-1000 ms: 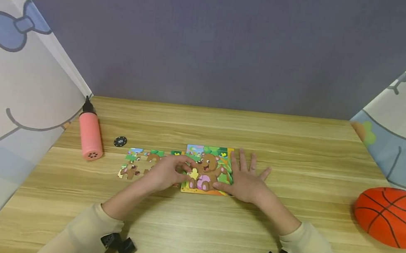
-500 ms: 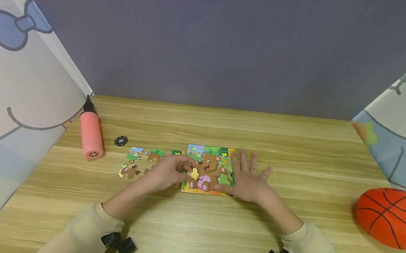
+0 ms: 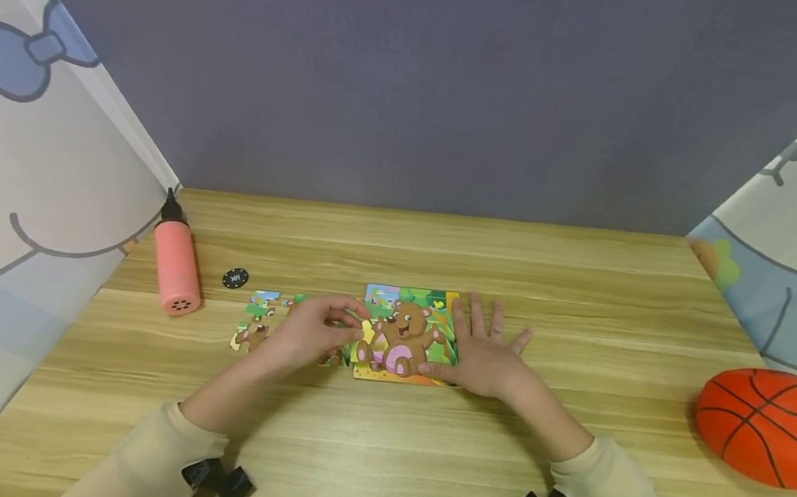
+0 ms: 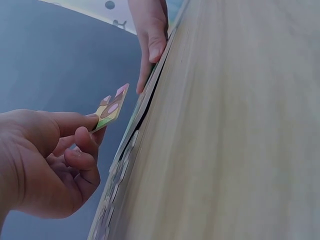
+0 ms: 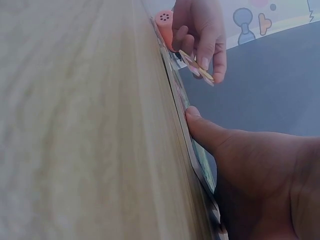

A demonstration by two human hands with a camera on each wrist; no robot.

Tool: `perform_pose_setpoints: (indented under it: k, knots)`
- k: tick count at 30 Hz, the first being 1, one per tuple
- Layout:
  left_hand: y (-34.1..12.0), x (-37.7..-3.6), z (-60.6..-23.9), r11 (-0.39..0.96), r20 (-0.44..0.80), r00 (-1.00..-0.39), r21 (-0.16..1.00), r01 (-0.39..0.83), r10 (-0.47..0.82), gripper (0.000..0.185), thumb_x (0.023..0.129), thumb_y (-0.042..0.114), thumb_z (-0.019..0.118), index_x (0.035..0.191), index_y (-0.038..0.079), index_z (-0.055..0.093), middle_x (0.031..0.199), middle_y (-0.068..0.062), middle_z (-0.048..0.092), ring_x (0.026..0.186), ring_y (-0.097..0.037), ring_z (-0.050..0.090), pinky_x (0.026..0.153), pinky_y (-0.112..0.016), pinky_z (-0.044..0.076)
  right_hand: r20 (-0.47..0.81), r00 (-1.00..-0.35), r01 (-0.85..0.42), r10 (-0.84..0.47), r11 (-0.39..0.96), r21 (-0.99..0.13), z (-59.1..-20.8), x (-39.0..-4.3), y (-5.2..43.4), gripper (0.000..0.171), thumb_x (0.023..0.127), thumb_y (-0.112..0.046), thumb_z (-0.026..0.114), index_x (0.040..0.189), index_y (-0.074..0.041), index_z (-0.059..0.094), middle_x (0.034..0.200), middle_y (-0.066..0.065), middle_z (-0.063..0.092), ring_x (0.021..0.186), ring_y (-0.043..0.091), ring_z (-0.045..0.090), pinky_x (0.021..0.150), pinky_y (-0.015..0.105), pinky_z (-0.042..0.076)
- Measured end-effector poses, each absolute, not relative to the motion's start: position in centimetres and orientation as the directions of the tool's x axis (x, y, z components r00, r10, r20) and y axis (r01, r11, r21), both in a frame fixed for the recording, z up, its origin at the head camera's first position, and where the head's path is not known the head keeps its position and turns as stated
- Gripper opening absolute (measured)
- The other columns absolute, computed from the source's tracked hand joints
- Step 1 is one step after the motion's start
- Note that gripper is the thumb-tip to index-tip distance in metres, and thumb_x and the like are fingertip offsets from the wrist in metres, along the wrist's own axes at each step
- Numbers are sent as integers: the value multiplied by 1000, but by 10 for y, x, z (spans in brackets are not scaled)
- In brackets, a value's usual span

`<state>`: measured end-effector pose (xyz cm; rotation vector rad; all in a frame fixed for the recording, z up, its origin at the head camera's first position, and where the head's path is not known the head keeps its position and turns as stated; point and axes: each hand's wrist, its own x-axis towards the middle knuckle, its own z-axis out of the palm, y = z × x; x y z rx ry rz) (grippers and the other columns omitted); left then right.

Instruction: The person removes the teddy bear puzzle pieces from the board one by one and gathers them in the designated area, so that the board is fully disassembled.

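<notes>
Left wrist view: left hand [image 4: 45, 160] pinches a puzzle piece [image 4: 112, 108] between thumb and fingers, lifted just off the bear puzzle board's [image 3: 409, 333] left edge. Right hand [image 3: 483, 348] lies flat, fingers straight, pressing the board's right edge.

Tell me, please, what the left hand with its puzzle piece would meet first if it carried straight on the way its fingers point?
Probably the puzzle board: the left hand pinches the puzzle piece just above the table, its fingers aimed at the board's near-left edge. Depth is uncertain.
</notes>
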<state>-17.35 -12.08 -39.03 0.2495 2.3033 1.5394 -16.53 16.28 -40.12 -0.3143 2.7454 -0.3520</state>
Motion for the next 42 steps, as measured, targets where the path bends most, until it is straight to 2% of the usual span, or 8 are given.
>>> perform_pose_setpoints:
  k: [5,10,15,21,33,42]
  knots:
    - [-130,-172,-391,358,-218,-912,930,-85,349,25,94,4,70,119,8,69,102,-10,69,59,-20,53,52,-26,43,-314,-912,-174,-262,944,-280,-401,-165,163,124,81,-83,54,162,-8,-1,165,21,-15,145,53,-18,91,88,-12]
    - [-143,-169,-392,425,-228,-916,902,-72,329,25,94,12,74,118,14,71,98,-6,72,57,-19,51,47,-25,38,-316,-913,-173,-259,945,-277,-401,-164,163,124,81,-84,54,162,-8,-1,165,21,-15,145,53,-17,91,88,-12]
    - [-154,-166,-394,419,-246,-918,903,-100,312,25,94,14,74,119,15,71,99,-6,73,55,-18,47,42,-24,34,-315,-913,-172,-260,944,-283,-400,-164,164,123,82,-83,54,162,-7,-1,165,21,-15,145,53,-17,91,88,-12]
    - [-166,-164,-397,379,-238,-913,920,-102,331,26,94,9,73,119,5,70,98,-9,72,58,-17,50,47,-26,43,-313,-913,-170,-260,942,-288,-400,-163,164,123,82,-83,55,162,-8,0,165,21,-15,145,53,-18,91,88,-12]
    - [-185,-156,-397,337,-248,-911,932,-132,330,29,92,9,75,120,0,68,101,-13,71,68,-19,58,58,-28,51,-305,-915,-173,-263,941,-291,-400,-164,164,123,81,-82,56,162,-7,1,165,21,-14,145,53,-17,91,88,-12]
    - [-203,-148,-396,367,-262,-921,919,-146,288,33,92,13,75,122,1,68,97,-10,71,61,-12,51,53,-23,45,-303,-916,-177,-264,942,-286,-401,-165,163,124,81,-82,56,162,-7,1,165,22,-12,145,55,-15,91,88,-11]
